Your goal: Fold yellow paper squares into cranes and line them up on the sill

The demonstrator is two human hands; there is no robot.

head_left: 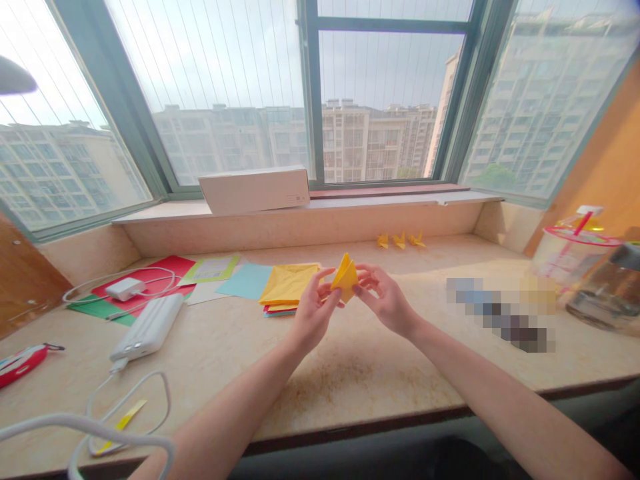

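Note:
A partly folded piece of yellow origami paper (345,277) is held up above the counter between both hands, its point facing upward. My left hand (320,303) pinches its lower left side with thumb and fingers. On the other side, my right hand (383,297) grips the lower right edge, thumb toward me. Just behind my left hand lies a stack of yellow paper (285,285) with red and blue sheets beneath. Three small folded yellow paper cranes (399,240) stand in a row at the back of the counter.
Red paper (173,267), a light blue sheet (245,280), a white charger (125,288) and a white power bank (147,327) with cables lie left. A white box (255,190) rests on the sill. At right stand a plastic cup (565,257) and a glass jug (607,293).

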